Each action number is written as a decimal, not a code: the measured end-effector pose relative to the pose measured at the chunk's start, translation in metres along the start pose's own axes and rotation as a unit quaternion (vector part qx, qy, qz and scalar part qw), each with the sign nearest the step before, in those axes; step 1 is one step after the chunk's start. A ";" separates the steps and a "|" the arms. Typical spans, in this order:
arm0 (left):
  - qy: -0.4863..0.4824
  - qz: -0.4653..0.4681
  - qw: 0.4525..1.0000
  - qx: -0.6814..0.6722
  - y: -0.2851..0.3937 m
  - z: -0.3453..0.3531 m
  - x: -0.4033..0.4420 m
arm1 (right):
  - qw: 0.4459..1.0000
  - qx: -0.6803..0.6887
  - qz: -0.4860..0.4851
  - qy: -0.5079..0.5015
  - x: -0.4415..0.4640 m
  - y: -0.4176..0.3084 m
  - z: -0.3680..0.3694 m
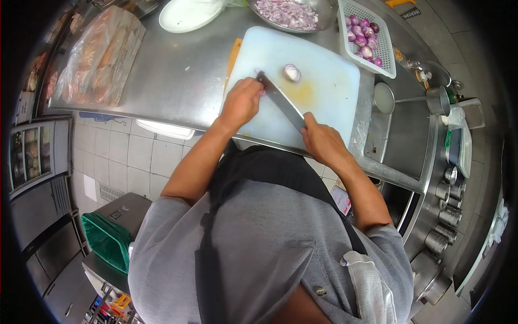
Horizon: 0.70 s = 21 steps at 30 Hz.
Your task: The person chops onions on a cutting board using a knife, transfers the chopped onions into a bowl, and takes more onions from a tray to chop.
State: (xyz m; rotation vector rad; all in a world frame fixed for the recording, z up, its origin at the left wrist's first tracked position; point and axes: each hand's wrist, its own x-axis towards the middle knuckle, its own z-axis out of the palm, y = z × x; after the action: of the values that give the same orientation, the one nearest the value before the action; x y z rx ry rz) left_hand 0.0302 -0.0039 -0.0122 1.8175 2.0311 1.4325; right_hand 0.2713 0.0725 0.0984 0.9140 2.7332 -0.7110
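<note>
A pale cutting board (334, 97) lies on the steel counter in front of me. My right hand (325, 141) is closed round the handle of a kitchen knife (283, 102), whose wide blade slants across the board toward the far left. Close to the blade's tip, my left hand (242, 103) has its fingers curled together; a small purplish bit shows at them, but what they hold is mostly hidden. A peeled red onion (292, 73) sits on the board beyond the blade, apart from both hands. Yellowish staining marks the board near it.
Behind the board stands a metal bowl (318, 24) of chopped red onion. A white perforated basket (387, 51) at the far right holds several whole red onions. Also on the counter are a white plate (186, 16) and a plastic-wrapped package (100, 56). A sink (402, 137) is at the right.
</note>
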 end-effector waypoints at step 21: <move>-0.139 -0.001 0.990 0.014 0.003 -0.018 0.024 | 0.997 0.010 0.037 0.071 -0.027 0.012 -0.005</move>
State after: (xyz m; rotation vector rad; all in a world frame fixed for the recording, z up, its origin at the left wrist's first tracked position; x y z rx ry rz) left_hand 0.0148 0.0045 0.0120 1.9005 1.9219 1.0820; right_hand 0.3004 0.0693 0.1065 1.1032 2.8007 -0.6871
